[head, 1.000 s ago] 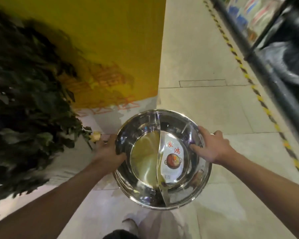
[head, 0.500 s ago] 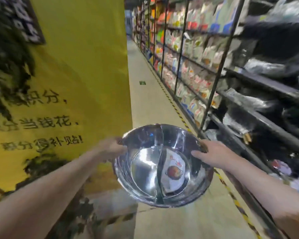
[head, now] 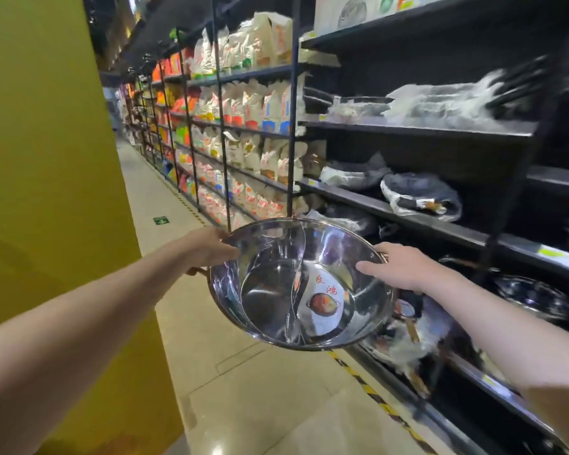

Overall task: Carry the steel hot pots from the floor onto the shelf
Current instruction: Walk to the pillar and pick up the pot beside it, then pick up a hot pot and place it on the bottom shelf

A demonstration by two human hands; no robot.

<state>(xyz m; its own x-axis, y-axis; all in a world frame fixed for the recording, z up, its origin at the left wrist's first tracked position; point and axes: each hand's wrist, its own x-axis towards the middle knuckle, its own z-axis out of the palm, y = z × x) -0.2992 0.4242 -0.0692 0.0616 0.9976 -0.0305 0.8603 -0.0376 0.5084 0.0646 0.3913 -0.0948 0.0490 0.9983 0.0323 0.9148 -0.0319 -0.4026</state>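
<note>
**Q:** Head view: what are your hands doing?

**A:** I am holding the steel hot pot (head: 301,284) in the air with both hands. My left hand (head: 207,246) is gripping the pot's left rim, fingers curled over its edge. My right hand (head: 404,266) is gripping the right rim, thumb lying inside the bowl, the other fingers wrapped behind the rim.

**Q:** Where is the pot relative to the dark shelf unit?

**A:** It is hanging just in front of the dark shelf unit (head: 440,224), above the tiled floor (head: 260,389), tilted so its opening is facing me. A curved divider is splitting the bowl; a label with red characters (head: 326,303) is lying in the right half.

**Q:** What else stands around that shelf unit?

**A:** Plastic-wrapped pans (head: 421,192) are resting on its boards. Another steel pot (head: 536,297) is sitting on a lower board, right of my pot. Beyond the unit, bagged goods (head: 253,152) are filling the racks. Across the aisle from it, a yellow wall (head: 46,159) is standing.
</note>
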